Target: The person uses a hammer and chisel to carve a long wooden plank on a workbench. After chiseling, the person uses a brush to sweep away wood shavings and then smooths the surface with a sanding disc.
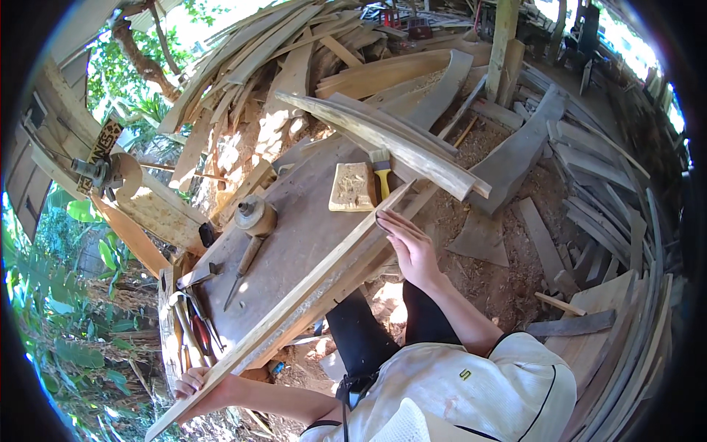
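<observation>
A long, narrow wooden strip point(294, 298) slants across the front of the workbench, from the lower left up to the middle. Near its low end, my left hand point(202, 390) is closed around it, fingers over the edge. My right hand point(410, 247) lies beside the upper end, its fingers straight and close together. A thin dark edge shows along those fingertips; I cannot make out what it is. Beyond the strip on the workbench point(309, 199) lie a paintbrush point(381, 173) with a yellow handle and a pale, worn block point(353, 187).
A round can point(255, 216) and a pointed tool point(243, 272) lie on the bench. Several hand tools point(195, 331) hang in a rack at its left end. A thick board point(383, 144) crosses the far right corner. Stacked planks point(250, 59) stand behind; more timber point(604, 214) lies right.
</observation>
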A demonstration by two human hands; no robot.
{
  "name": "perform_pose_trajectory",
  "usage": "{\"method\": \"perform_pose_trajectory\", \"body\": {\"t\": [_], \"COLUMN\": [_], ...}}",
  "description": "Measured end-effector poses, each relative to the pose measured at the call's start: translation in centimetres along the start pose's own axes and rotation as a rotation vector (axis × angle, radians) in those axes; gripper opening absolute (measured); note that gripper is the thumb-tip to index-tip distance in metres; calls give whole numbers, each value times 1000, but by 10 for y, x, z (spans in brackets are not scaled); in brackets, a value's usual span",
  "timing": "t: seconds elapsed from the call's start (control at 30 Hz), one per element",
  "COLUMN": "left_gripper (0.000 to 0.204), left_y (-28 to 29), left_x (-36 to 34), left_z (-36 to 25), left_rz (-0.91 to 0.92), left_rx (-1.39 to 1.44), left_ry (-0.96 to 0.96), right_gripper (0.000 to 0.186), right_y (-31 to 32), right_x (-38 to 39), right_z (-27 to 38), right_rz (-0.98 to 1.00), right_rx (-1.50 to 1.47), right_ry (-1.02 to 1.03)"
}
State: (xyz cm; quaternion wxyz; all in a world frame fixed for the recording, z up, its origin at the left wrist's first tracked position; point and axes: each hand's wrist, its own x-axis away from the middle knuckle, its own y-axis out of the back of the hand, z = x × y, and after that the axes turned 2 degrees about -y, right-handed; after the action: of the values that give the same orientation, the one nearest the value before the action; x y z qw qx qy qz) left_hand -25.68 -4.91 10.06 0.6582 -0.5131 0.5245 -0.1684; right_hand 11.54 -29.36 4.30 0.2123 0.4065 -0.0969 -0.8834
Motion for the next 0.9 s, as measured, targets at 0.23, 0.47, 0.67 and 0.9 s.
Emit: {"method": "perform_pose_trajectory", "body": {"t": [0.23,0.47,0.67,0.9], "left_gripper": [42,23,26,53], "left_y": [-19,-9,-31,-34], "left_x": [12,21,31,30], "left_z": [-6,-3,15,-1], "left_rz": [-167,-296,-394,-315], "left_rx": [-421,-500,-744,-677], "left_ry": [-122,-152,-346,-76], "right_gripper": [34,30,33,37], "right_y": [-18,-31,-16,-26], "right_x": [-2,-14,-31,-16], "right_z": [1,-6,-49,-38], "right_rz": [167,178,63,119], "right_rx": [-16,18,-29,-136], "right_ry": [110,100,-124,-75]}}
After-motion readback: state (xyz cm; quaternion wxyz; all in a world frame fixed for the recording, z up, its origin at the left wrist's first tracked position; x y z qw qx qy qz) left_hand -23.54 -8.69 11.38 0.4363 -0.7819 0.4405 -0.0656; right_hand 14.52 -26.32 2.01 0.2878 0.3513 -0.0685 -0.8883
